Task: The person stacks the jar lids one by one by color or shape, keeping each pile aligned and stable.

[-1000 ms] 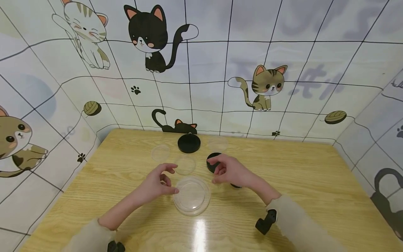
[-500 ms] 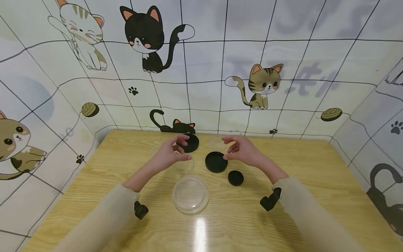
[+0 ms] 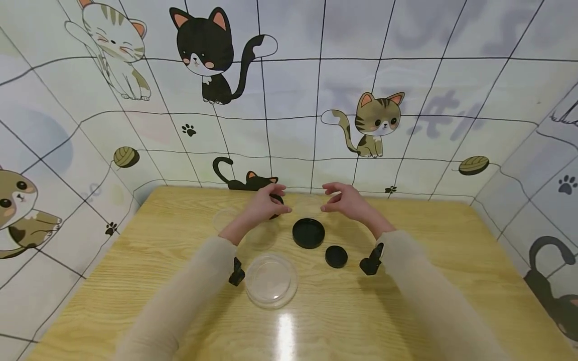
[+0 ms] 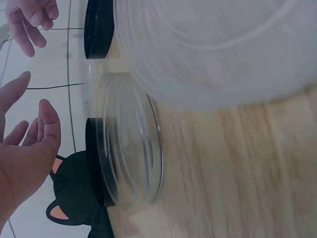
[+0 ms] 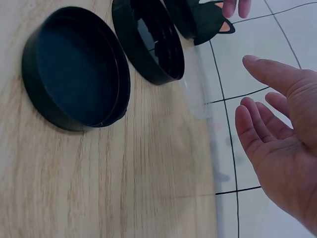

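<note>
My left hand (image 3: 265, 204) hovers over the far side of the table, its fingers loosely bent and holding nothing. It partly covers a black round lid (image 3: 278, 199). Facing it, my right hand (image 3: 347, 201) hangs with thumb and fingers apart, also holding nothing. Between the two hands lies a faint clear round dish (image 3: 308, 206); neither hand visibly touches it. Nearer to me are a black round lid with a raised rim (image 3: 309, 233) and a smaller black lid (image 3: 336, 256). In the right wrist view, my right hand (image 5: 287, 124) is beyond the black lids.
A larger clear round dish (image 3: 272, 281) lies at the front centre of the wooden table (image 3: 397, 281). Two faint clear round pieces (image 3: 226, 218) sit near the left forearm, one partly hidden. A cat-patterned backdrop (image 3: 293, 135) rises at the table's back edge.
Both hands have moved forward, away from me, from beside the clear dish and black lids to either side of the far clear dish. The small black lid has come fully into view.
</note>
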Available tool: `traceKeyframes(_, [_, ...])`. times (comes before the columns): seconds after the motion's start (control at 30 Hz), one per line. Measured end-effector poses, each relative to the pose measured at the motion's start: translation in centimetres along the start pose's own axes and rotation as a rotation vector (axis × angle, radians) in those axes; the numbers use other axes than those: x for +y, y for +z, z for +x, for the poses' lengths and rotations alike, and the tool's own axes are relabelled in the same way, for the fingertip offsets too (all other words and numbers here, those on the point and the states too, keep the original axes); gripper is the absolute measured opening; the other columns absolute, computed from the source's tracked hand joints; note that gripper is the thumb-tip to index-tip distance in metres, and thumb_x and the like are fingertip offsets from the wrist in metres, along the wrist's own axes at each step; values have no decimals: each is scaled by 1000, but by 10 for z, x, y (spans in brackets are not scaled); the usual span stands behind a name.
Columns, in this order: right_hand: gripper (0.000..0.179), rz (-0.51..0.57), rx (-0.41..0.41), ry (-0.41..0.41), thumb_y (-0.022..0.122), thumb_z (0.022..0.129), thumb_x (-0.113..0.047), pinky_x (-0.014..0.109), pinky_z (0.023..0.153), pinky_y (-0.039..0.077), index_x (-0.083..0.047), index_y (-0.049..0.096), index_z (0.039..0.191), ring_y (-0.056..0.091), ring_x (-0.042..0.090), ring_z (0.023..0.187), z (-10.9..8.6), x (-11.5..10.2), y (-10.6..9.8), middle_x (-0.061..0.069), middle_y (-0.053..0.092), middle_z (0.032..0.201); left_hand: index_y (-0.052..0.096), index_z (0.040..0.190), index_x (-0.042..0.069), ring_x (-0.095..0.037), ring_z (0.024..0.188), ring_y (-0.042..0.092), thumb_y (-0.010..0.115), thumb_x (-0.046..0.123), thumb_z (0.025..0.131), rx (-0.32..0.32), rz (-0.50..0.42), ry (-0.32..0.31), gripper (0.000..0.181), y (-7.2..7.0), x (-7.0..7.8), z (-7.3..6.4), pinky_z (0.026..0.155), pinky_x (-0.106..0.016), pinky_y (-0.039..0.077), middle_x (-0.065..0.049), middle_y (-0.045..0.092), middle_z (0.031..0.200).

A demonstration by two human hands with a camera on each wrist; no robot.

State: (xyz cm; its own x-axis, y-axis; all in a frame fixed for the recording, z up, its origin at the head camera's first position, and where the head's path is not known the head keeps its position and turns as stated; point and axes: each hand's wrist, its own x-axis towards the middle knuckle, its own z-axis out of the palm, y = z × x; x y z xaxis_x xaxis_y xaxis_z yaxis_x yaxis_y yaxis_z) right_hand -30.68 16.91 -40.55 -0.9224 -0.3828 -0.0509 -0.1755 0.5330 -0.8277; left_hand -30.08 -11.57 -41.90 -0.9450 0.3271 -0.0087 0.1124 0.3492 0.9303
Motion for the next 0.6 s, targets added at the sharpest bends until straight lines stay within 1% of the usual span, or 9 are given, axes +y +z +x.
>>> traceKeyframes(0.07, [68,-3,8,12,77,93,-12,50,96,51,1,44,152,61,38,117,3,4,2,27,49,144,47,150,2,-30,109,61,81,10,89,-13,21,-9,70,6,-3,7,86,-44,56,-22,50,143])
traceKeyframes(0.17, [69,-12,23,23,77,93,-12,51,97,51,2,44,151,61,39,119,7,8,3,27,50,142,45,152,1,-32,114,60,81,10,89,-19,50,-17,73,14,-3,15,87,-40,54,-23,49,146])
traceKeyframes(0.3, [75,-2,6,49,77,93,-13,52,98,50,1,38,155,57,41,125,11,16,6,26,46,147,44,152,-1,-34,117,62,81,8,88,-9,102,-23,73,26,-2,23,92,-42,54,-23,49,147])
traceKeyframes(0.43, [80,19,-7,75,77,93,-13,52,101,49,0,33,158,54,42,129,14,24,13,26,42,150,44,151,-1,-34,118,63,81,5,88,16,150,-47,74,33,-4,28,92,-43,55,-23,49,147])
traceKeyframes(0.53, [79,20,-5,82,78,92,-13,52,101,48,-1,34,157,55,41,127,16,28,16,25,44,149,45,151,0,-34,119,62,82,6,87,31,175,-73,74,37,-6,31,92,-42,55,-22,51,146])
traceKeyframes(0.6, [79,24,-15,76,78,92,-12,51,100,49,-1,34,157,56,40,126,17,31,18,25,45,149,45,150,0,-35,121,60,83,7,86,34,192,-86,75,39,-7,33,95,-43,53,-21,53,145])
